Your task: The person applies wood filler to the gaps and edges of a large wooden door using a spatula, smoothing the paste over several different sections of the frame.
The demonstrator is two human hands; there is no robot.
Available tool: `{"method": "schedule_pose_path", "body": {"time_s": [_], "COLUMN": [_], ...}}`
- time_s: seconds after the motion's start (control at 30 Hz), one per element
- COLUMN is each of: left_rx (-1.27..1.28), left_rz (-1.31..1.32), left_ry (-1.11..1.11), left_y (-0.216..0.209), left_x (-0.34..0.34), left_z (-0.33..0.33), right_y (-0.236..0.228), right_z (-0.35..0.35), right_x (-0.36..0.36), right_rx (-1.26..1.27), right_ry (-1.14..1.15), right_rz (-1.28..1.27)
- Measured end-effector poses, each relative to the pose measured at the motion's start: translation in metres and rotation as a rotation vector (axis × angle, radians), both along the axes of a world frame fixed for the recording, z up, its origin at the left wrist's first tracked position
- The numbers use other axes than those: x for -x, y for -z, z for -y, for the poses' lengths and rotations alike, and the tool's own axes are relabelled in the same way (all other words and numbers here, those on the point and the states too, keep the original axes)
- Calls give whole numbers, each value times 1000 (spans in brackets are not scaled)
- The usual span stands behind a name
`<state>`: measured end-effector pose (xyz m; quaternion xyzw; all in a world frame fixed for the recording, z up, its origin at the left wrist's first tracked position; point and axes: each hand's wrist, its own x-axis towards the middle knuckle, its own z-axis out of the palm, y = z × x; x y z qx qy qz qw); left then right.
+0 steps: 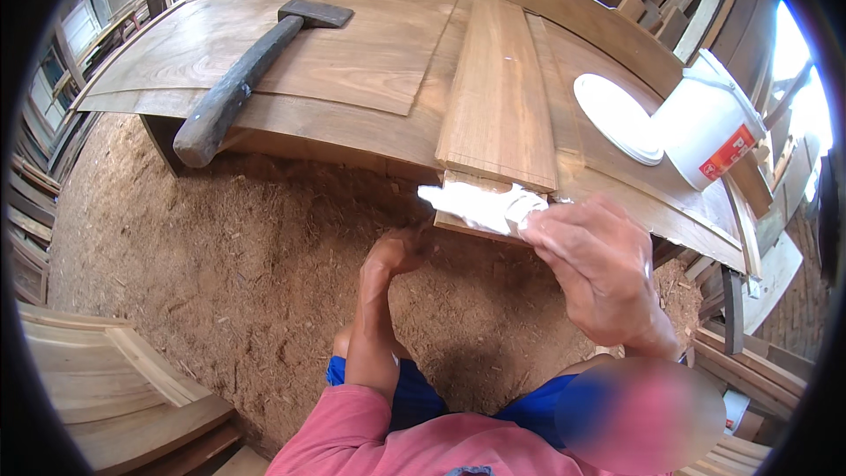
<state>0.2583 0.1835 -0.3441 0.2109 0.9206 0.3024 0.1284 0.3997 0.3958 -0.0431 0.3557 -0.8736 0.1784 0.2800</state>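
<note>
A wooden board (500,97) lies on the panels with its narrower end tongue sticking out over the near edge. Thick white paste (471,204) covers much of that tongue. My right hand (599,264) is closed at the tongue's right side, its fingers smeared white. They pinch something coated in the same white, whose kind I cannot make out. Below and left of the tongue is my left hand (401,251), in shadow, with its fingers mostly hidden.
A hammer (256,70) with a worn handle lies on the large wooden panel (361,44) at left. At right, a white bucket (709,119) stands beside its round white lid (617,117). Sawdust (220,247) covers the floor; a panelled wooden piece (115,388) lies at lower left.
</note>
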Motion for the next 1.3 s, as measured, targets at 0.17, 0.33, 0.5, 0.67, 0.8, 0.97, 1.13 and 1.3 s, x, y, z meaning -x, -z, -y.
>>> {"method": "schedule_pose_path", "body": {"time_s": [0.17,0.33,0.5,0.67,0.8,0.97,1.13,1.3], "left_rx": [-64,89,83,38,32,61,44,99], "left_rz": [235,176,176,162,138,181,161,174], "left_ry": [-4,-1,-6,1,0,-56,-81,-17], "left_y": [-24,-49,-28,-19,-14,-25,-38,-27], "left_x": [-5,-14,-5,-1,0,-4,-8,-5], "left_z": [7,4,4,3,-2,2,-1,-4], "right_y": [3,7,2,9,10,10,8,-10], "right_z": [-26,-40,-41,-29,-19,-32,-44,-43], "right_x": [-17,-24,-36,-7,-10,-16,-19,-28], "right_rx": [207,129,250,167,94,260,226,27], "right_ry": [67,184,62,143,17,111,241,313], "right_rz": [65,77,160,-18,73,140,198,220]}}
